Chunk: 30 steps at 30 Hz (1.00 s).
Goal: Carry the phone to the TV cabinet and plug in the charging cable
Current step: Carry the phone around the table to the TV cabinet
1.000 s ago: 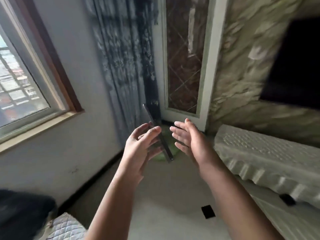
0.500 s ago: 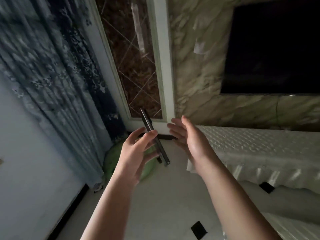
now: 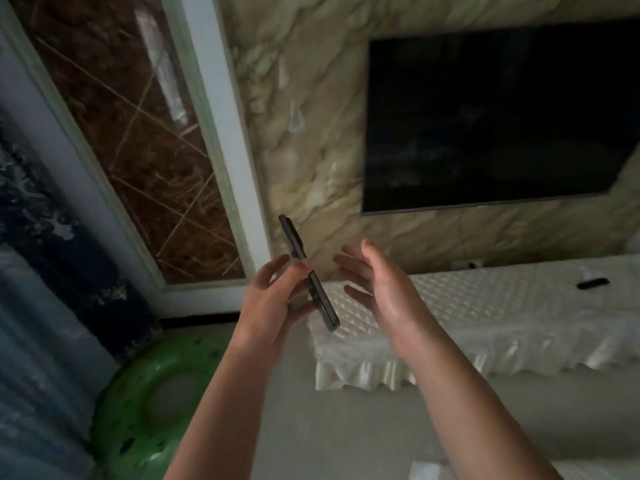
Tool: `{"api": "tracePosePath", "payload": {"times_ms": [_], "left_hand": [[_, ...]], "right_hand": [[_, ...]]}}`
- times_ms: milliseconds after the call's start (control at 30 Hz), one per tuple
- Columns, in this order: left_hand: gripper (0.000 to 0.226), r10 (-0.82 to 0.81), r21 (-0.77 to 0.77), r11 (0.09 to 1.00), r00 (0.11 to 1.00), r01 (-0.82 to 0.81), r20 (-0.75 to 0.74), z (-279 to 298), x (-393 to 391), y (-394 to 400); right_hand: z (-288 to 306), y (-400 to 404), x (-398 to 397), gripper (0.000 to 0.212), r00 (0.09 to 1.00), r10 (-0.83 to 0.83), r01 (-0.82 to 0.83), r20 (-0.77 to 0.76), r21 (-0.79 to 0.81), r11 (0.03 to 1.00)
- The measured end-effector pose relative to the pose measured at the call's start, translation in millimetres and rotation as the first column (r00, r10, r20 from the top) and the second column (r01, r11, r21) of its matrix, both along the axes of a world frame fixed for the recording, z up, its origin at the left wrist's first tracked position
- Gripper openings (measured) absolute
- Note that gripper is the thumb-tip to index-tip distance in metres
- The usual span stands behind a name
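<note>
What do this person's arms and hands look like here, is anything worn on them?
Both arms are bare from the fingers down to where the picture's lower edge cuts them off: no sleeves, gloves, watch or bracelet show. The left hand and the right hand carry no rings that can be made out in the dim light. Nails look short and unpainted.

Open room over the TV cabinet's near end

The TV cabinet (image 3: 502, 306), draped in a white quilted cover, is bare along its left and middle stretch, so a hand could pass there; toward its right end lies a small dark object (image 3: 593, 283) (too blurred to identify). Directly above it the wall-mounted TV (image 3: 491, 116) limits height at the wall. On the floor left of the cabinet a green inflatable ring (image 3: 138, 403) takes up the corner.
</note>
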<state>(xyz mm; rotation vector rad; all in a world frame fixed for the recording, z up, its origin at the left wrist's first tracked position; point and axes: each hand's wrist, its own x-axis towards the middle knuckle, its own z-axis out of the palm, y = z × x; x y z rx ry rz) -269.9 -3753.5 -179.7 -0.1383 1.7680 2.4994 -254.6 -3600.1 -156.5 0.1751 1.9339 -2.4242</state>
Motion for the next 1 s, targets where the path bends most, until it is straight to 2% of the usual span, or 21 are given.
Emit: {"api": "tracePosePath", "payload": {"times_ms": [167,300,433,533,600,733,833,933,1000], "left_hand": [[0.062,-0.194,0.011,0.981,0.981,0.194,-0.016,-1,-101,32],[0.068,-0.353,0.006,0.935,0.935,0.354,-0.024,7,-174,61],[0.085,-0.467,-0.010,0.884,0.884,0.467,-0.026,8,-223,97],[0.091,-0.537,0.004,0.844,0.844,0.537,-0.005,-2,-249,128],[0.088,-0.566,-0.004,0.824,0.824,0.566,0.026,-12,-264,149],[0.059,-0.610,-0.013,0.790,0.789,0.613,0.070,-29,-296,191],[0.065,-0.628,-0.041,0.773,0.773,0.633,0.088,-35,-320,225],[0.082,-0.623,-0.062,0.775,0.776,0.629,0.101,-34,-346,265],[0.083,-0.623,-0.095,0.770,0.776,0.631,0.101,-34,-363,289]], "right_hand": [[10,25,-63,0.043,0.979,-0.205,0.204,0.011,0.061,0.977],[21,41,-108,0.048,0.939,-0.342,0.340,0.024,0.069,0.938],[22,64,-141,0.038,0.884,-0.455,0.463,0.109,-0.064,0.884],[5,87,-153,0.032,0.852,-0.523,0.523,0.038,0.020,0.852],[-6,103,-160,0.028,0.820,-0.573,0.572,0.016,0.038,0.820],[-23,142,-183,0.029,0.793,-0.609,0.608,0.016,0.045,0.793],[-34,180,-209,0.033,0.778,-0.628,0.628,0.029,-0.025,0.778],[-37,221,-239,0.041,0.770,-0.629,0.638,0.109,-0.117,0.761],[-39,246,-258,0.045,0.778,-0.613,0.628,0.137,-0.142,0.765]]}}
